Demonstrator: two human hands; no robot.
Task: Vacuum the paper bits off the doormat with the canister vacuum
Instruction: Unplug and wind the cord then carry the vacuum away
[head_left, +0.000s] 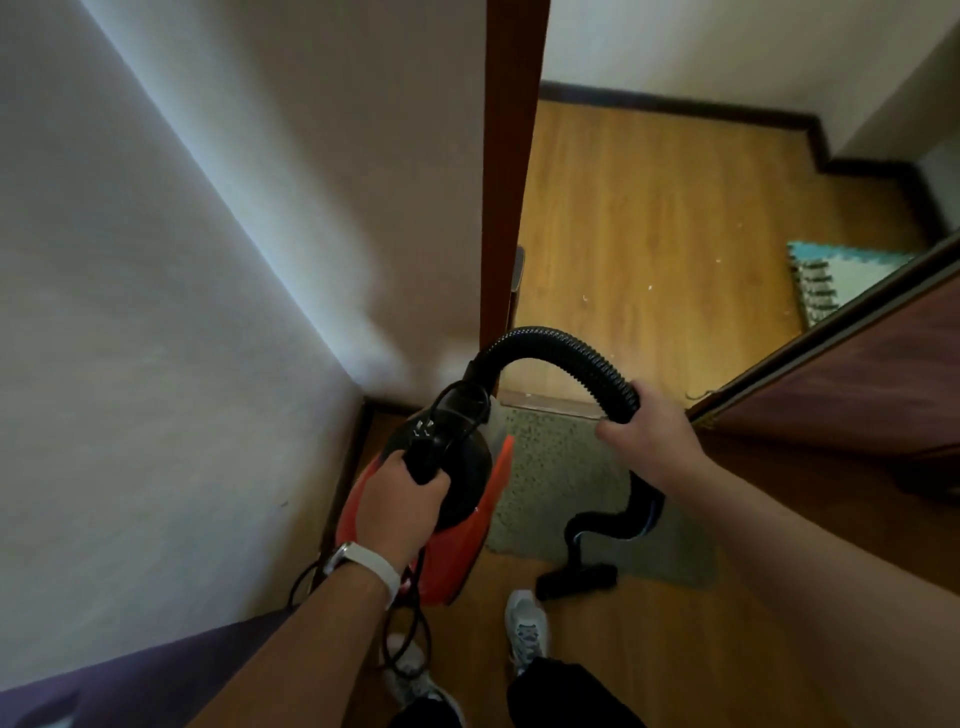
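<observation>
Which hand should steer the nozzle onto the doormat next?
Right. The right hand already grips the hose, which runs down to the nozzle at the doormat edge. The left hand is busy carrying the canister vacuum by its handle.

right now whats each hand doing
Left hand: closed on the canister vacuum handle.
Right hand: closed around the black hose.

Foam puzzle mat (841, 270) on wood floor (649, 218); white wall (156, 260) left.
</observation>
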